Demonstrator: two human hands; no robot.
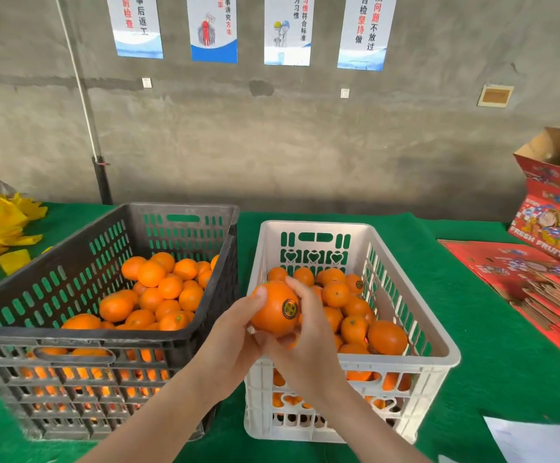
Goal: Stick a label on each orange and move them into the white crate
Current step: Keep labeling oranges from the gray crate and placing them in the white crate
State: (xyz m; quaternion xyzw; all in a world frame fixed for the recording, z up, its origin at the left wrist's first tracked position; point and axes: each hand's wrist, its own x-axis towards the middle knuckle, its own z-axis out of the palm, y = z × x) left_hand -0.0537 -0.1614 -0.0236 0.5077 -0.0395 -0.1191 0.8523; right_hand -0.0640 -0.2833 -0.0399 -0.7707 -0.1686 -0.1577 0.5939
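An orange (273, 310) with a round black and yellow label (290, 309) on it is held above the near left corner of the white crate (402, 362). My left hand (235, 335) cups it from below and the left, thumb on top. My right hand (305, 332) curls around its right side, fingers over the top. Several oranges (355, 315) lie in the white crate, some with labels. The black crate (71, 335) on the left holds several unlabelled oranges (161, 295).
Both crates stand on a green cloth (492, 322). Yellow paper pieces (1, 228) lie far left. Red fruit cartons (549, 228) and flat red cardboard (532, 289) sit at the right. A white sheet (539, 439) lies near the right front. A grey wall with posters stands behind.
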